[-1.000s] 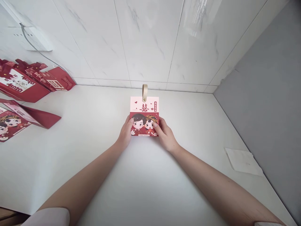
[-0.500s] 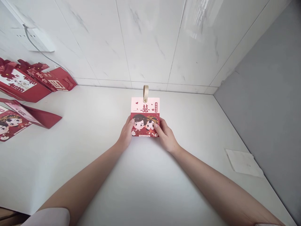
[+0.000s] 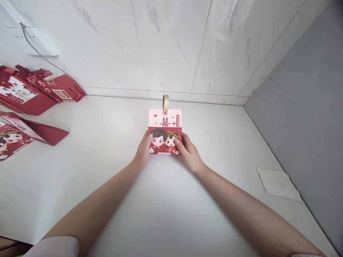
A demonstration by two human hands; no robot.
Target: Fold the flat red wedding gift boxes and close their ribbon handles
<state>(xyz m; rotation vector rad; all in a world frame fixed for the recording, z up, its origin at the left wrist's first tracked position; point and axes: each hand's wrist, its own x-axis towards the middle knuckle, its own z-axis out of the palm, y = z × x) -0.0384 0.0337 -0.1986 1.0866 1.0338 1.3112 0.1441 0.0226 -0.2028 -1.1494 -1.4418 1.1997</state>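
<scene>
A wall of white, grey-veined tiles (image 3: 171,43) rises behind a smooth white counter (image 3: 160,214), with a plain grey panel (image 3: 308,92) closing off the right side. Much is cut off or covered: both forearms run out of the bottom of the view, the left ending in a pale sleeve (image 3: 53,246), and a brown object (image 3: 10,246) in the lower left corner shows too little to identify.

In the middle of the counter, towards the wall, is a red-and-pink printed package (image 3: 164,123) with a beige strap loop (image 3: 167,101) at its top. Its front carries a red double-happiness character above two cartoon figures. The left hand (image 3: 143,148) and right hand (image 3: 190,153) are apart, gripping it from opposite sides, thumbs on the front; most of the fingers are hidden behind it. Its depth is out of sight, and whether its base touches the counter cannot be told.

At far left, a group of red bags (image 3: 44,105) crowds against the wall, overlapping and partly out of view. Nearer, a red folded carton (image 3: 52,135) partly covers a flat-looking printed one (image 3: 16,144). A grey cable (image 3: 37,51) trails from a white socket plate (image 3: 49,48) down behind the bags. On the right, a white sheet (image 3: 278,184) lies by the panel.
</scene>
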